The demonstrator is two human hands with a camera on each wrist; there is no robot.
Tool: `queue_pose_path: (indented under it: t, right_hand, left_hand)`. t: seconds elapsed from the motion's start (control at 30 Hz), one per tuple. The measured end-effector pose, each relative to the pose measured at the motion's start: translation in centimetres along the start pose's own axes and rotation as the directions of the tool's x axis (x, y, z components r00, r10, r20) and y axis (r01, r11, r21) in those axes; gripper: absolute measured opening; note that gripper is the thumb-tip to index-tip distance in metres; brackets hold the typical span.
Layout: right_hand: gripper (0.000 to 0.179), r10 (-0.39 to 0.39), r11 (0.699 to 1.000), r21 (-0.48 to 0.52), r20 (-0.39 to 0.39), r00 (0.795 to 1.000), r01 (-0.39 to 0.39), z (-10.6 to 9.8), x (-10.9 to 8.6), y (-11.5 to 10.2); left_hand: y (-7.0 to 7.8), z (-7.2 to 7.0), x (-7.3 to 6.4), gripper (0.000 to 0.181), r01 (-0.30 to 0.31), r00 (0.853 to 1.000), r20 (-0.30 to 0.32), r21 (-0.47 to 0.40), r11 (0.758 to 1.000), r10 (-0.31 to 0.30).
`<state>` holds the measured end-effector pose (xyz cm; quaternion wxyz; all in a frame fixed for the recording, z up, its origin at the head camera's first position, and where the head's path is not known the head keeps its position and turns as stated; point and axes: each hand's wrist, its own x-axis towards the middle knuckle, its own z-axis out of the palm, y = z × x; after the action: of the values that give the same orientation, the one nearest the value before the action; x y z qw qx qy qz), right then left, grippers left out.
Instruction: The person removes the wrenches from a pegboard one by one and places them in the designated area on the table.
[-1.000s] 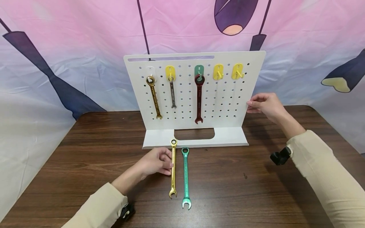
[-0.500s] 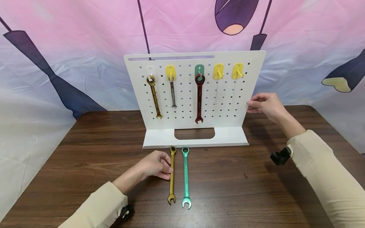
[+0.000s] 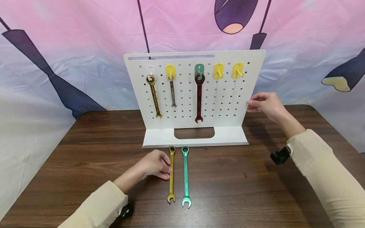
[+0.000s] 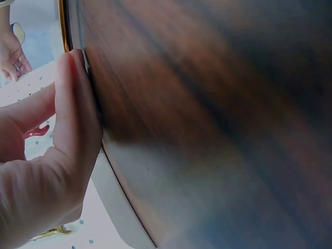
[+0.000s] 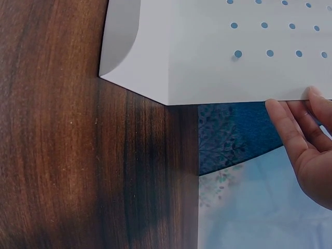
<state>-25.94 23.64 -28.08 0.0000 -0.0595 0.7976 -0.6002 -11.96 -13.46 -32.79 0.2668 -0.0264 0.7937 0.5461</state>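
My left hand (image 3: 157,164) holds a gold combination wrench (image 3: 171,186) by its shaft, thumb and fingers at it; the wrench lies along the table. In the left wrist view only a sliver of the gold wrench (image 4: 64,26) shows past the fingertips. Just right of it lies a green combination wrench (image 3: 186,177), apart from the hand. My right hand (image 3: 266,104) pinches the right edge of a white pegboard (image 3: 178,118); the right wrist view shows thumb and fingers on either side of that edge. A bronze wrench (image 3: 155,98), a small silver wrench (image 3: 172,91) and a dark red wrench (image 3: 199,101) hang there.
Two yellow hooks (image 3: 218,71) on the pegboard's right half carry nothing. The board's white foot (image 3: 228,136) stands on the brown wooden table (image 3: 94,152), just behind the wrench heads. A printed cloth (image 3: 85,47) hangs behind.
My left hand has brought the gold wrench down and slightly toward me, beside the green one. My right hand has stayed at the board's edge.
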Motion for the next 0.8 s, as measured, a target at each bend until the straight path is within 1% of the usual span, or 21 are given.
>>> queue_pose_path:
  t: [0.17,0.3,0.6,0.8]
  right_hand:
    - [0.016,0.002,1.000,0.006,0.002,1.000,-0.002,0.00,-0.01,-0.06]
    - [0.014,0.002,1.000,0.013,0.004,1.000,-0.002,0.00,-0.03,-0.05]
    - [0.011,0.004,0.999,0.040,0.003,1.000,-0.005,0.03,-0.05,-0.07]
    - [0.009,-0.002,1.000,0.029,0.003,1.000,0.002,0.05,-0.04,-0.06]
  left_hand:
    - [0.15,0.11,-0.02,0.015,0.016,0.999,-0.033,0.030,0.999,-0.015]
    - [0.14,0.16,0.00,0.016,0.022,0.998,-0.058,0.038,0.999,-0.020]
    - [0.17,-0.08,-0.02,0.014,0.004,0.999,-0.053,0.041,0.999,-0.001]
    - [0.52,-0.31,0.10,0.013,-0.010,0.999,-0.044,0.032,0.999,0.012]
